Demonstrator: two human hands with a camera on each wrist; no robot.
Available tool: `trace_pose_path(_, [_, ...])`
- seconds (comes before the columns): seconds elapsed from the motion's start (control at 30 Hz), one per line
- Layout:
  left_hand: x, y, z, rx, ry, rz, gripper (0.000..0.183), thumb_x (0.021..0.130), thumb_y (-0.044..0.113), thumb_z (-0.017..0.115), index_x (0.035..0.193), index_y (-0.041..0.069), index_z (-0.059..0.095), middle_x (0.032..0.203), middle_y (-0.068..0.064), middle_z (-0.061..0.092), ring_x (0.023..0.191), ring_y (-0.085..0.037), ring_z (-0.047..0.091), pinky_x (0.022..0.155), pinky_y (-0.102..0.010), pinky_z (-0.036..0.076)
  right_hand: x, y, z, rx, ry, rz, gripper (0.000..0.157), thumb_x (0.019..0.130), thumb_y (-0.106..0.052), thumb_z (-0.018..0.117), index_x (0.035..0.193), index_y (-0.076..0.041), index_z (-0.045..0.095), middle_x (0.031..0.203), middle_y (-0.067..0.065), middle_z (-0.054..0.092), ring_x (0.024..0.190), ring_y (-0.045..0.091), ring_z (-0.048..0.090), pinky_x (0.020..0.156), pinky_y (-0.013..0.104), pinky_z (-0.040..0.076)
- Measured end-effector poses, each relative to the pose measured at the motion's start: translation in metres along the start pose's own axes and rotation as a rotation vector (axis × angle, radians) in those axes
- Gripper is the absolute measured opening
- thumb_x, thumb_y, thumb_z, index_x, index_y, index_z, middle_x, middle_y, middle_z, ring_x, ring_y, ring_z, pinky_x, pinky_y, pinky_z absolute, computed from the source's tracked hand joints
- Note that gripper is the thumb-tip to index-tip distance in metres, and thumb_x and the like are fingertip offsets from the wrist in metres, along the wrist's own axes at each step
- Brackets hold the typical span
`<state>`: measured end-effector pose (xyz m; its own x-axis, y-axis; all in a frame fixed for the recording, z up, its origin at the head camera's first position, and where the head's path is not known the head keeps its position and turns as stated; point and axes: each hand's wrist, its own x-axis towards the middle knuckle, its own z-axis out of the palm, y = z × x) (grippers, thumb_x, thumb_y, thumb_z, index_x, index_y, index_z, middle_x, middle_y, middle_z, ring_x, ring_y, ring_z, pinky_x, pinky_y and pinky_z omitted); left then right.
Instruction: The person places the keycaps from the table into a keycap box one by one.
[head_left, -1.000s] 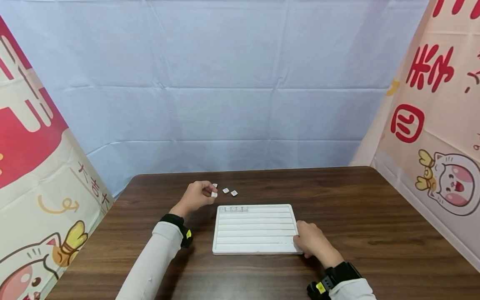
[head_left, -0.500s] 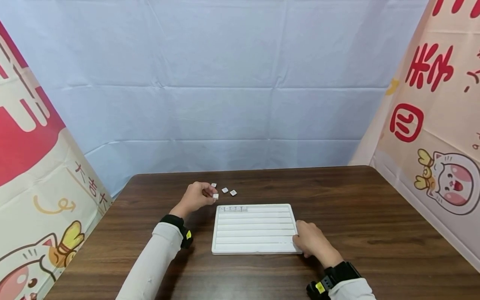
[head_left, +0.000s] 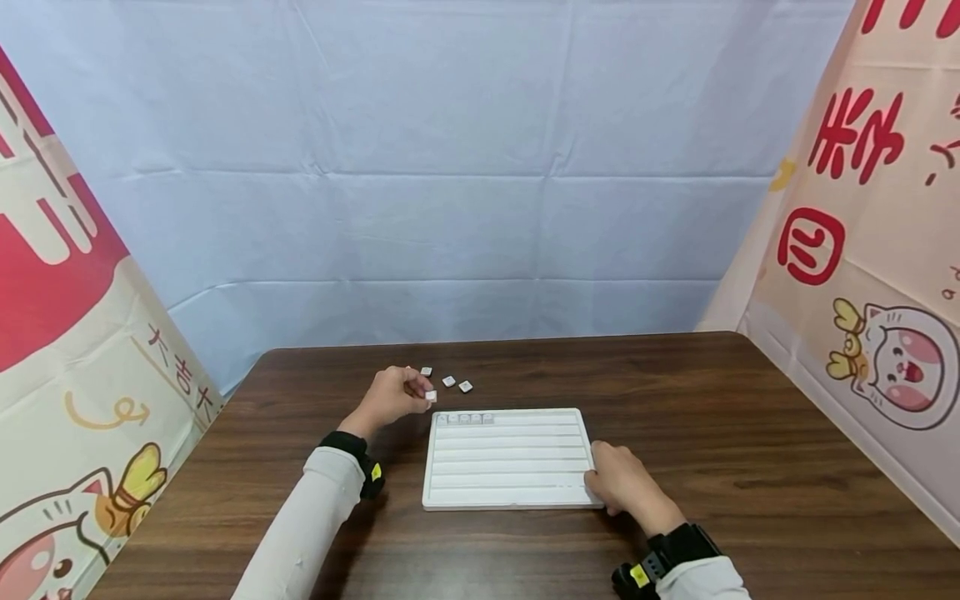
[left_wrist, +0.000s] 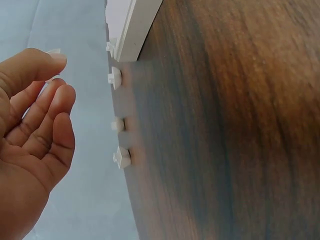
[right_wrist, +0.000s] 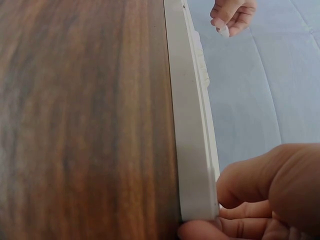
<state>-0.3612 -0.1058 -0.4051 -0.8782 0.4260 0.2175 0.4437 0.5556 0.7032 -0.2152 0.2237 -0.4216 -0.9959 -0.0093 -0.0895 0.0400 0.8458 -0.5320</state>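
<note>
Between thumb and fingertips, my left hand (head_left: 392, 395) pinches a small white keycap (head_left: 431, 397), held just off the far left corner of a white ridged tray (head_left: 513, 468). In the left wrist view the thumb mostly hides this keycap. Several keycaps (head_left: 465, 419) sit side by side at the left end of the tray's top row. My right hand (head_left: 628, 482) grips the tray's right edge near its front corner, thumb and fingers around the rim in the right wrist view. Three loose keycaps (head_left: 448, 381) lie on the table behind the tray, some showing their stems in the left wrist view.
The brown wooden table (head_left: 750, 467) extends around the tray. A pale blue cloth (head_left: 450, 183) hangs behind it, and printed cloths (head_left: 885, 250) flank both sides.
My left hand has shifted slightly toward me with the pinched keycap, which now shows more clearly apart from the loose ones. My right hand keeps its grip on the tray.
</note>
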Motion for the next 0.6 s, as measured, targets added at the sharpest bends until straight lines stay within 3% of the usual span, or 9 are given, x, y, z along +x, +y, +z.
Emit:
trace_pose_path(0.37, [0.004, 0.003, 0.007, 0.038, -0.014, 0.044, 0.010, 0.076, 0.003, 0.076, 0.082, 0.008, 0.069, 0.072, 0.003, 0.060, 0.066, -0.012, 0.058, 0.060, -0.028, 0.048, -0.001, 0.000, -0.001, 0.001, 0.001, 0.005, 0.025, 0.082, 0.003, 0.051, 0.105, 0.014, 0.053, 0.068, 0.014, 0.051, 0.037, 0.016, 0.051, 0.036, 0.028, 0.042])
trace_pose_path(0.53, [0.007, 0.004, 0.012, 0.039, -0.020, 0.033, 0.009, 0.077, 0.003, 0.075, 0.081, 0.009, 0.069, 0.072, 0.003, 0.060, 0.065, -0.012, 0.057, 0.060, -0.031, 0.049, -0.001, -0.001, -0.001, 0.007, -0.007, -0.003, 0.026, 0.083, 0.003, 0.051, 0.107, 0.015, 0.052, 0.067, 0.013, 0.050, 0.038, 0.016, 0.051, 0.036, 0.028, 0.042])
trace_pose_path(0.6, [0.007, 0.004, 0.014, 0.044, -0.019, 0.032, 0.009, 0.077, 0.004, 0.074, 0.081, 0.009, 0.069, 0.071, 0.003, 0.060, 0.064, -0.011, 0.057, 0.068, -0.035, 0.049, -0.001, -0.001, -0.001, 0.009, -0.007, -0.003, 0.025, 0.083, 0.003, 0.051, 0.106, 0.014, 0.052, 0.067, 0.012, 0.050, 0.038, 0.016, 0.051, 0.036, 0.028, 0.042])
